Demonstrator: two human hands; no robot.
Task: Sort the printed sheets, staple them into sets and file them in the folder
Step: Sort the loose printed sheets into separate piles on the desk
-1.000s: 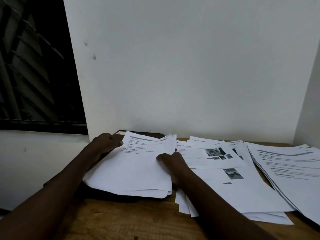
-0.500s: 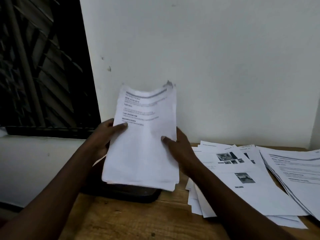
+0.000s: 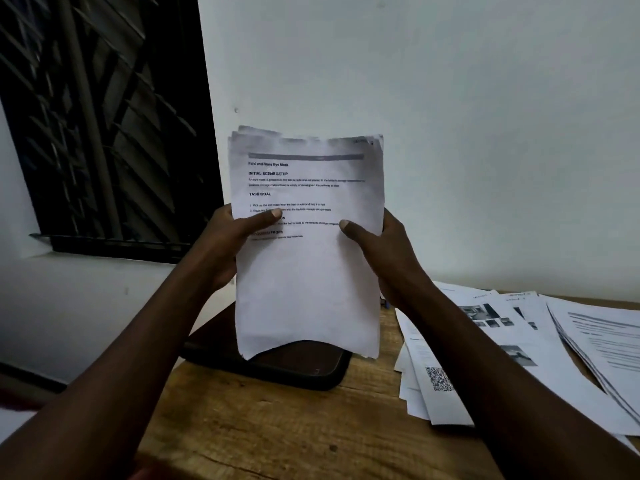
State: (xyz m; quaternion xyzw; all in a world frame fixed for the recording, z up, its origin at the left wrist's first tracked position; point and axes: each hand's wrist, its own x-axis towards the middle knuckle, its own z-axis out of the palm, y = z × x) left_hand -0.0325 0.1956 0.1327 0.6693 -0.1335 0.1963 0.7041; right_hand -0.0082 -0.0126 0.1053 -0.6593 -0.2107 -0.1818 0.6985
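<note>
Printed white paper sheets (image 3: pixel 308 289), one upright stack pinched at its sides by left hand (image 3: pixel 225 247) and right hand (image 3: pixel 386 258), show no staple; loose piles (image 3: pixel 512 379) wait, sorting seemingly early.

A stack of sheets (image 3: pixel 308 278) stands upright between the left hand (image 3: pixel 225 244), at its left edge, and the right hand (image 3: pixel 384 251), at its right edge. Below it a folder (image 3: pixel 298 368) lies on the table (image 3: pixel 277 427), toward the back left. Loose sheets (image 3: pixel 485 358) overlap on the table right of the folder, with another pile (image 3: pixel 602 341) farther right. The wall (image 3: pixel 450 133) stands behind the table, a window (image 3: pixel 104 116) to its left.
</note>
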